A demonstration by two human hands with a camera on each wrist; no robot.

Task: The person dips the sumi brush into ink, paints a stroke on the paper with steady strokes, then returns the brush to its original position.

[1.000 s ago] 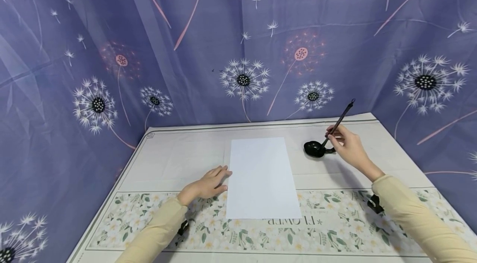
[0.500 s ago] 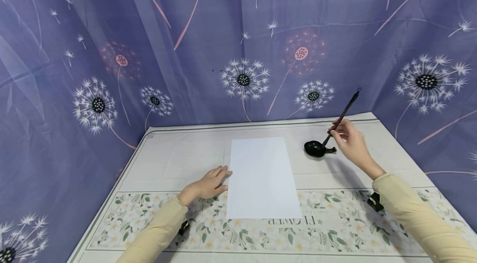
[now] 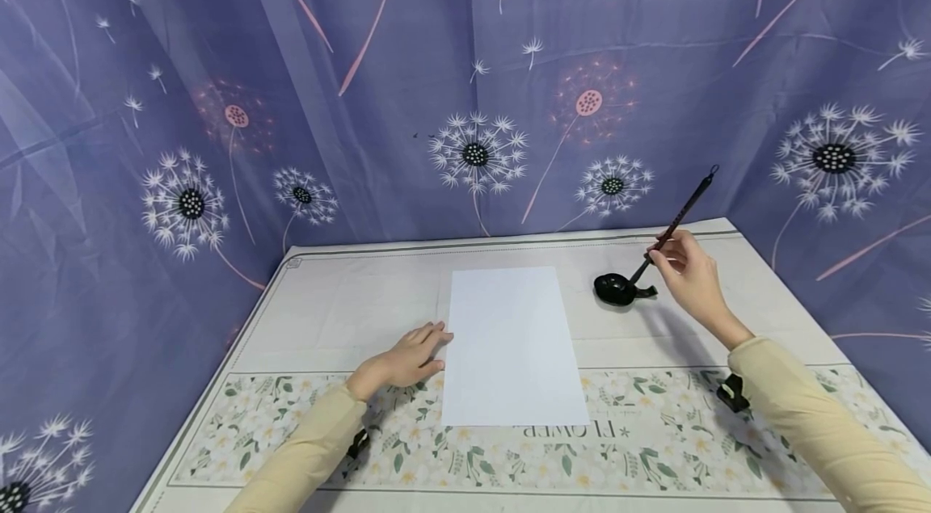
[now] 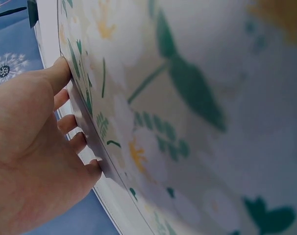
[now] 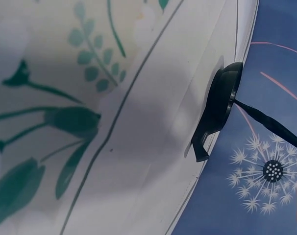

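In the head view my right hand [image 3: 691, 275] pinches a dark calligraphy brush [image 3: 688, 207] between thumb and fingers. The brush slants up to the right, its looped end on top and its lower tip at a small round black ink dish [image 3: 614, 289]. A short curved handle juts from the dish; the right wrist view shows the dish [image 5: 221, 100] from the side, with the brush [image 5: 271, 122] meeting its rim. My left hand [image 3: 407, 357] rests palm down, fingers extended, fingertips at the left edge of a blank white sheet of paper [image 3: 512, 351].
A pale tablecloth [image 3: 364, 295] with a flowered band and printed lettering covers the table. Blue-violet curtains [image 3: 407, 36] with dandelion prints close in the back and both sides. Each wrist carries a black strap piece below the sleeve.
My right hand has moved slightly right, and the brush's upper end has risen and shifted right with it. The brush tip stays at the dish. Left hand and paper hold still.
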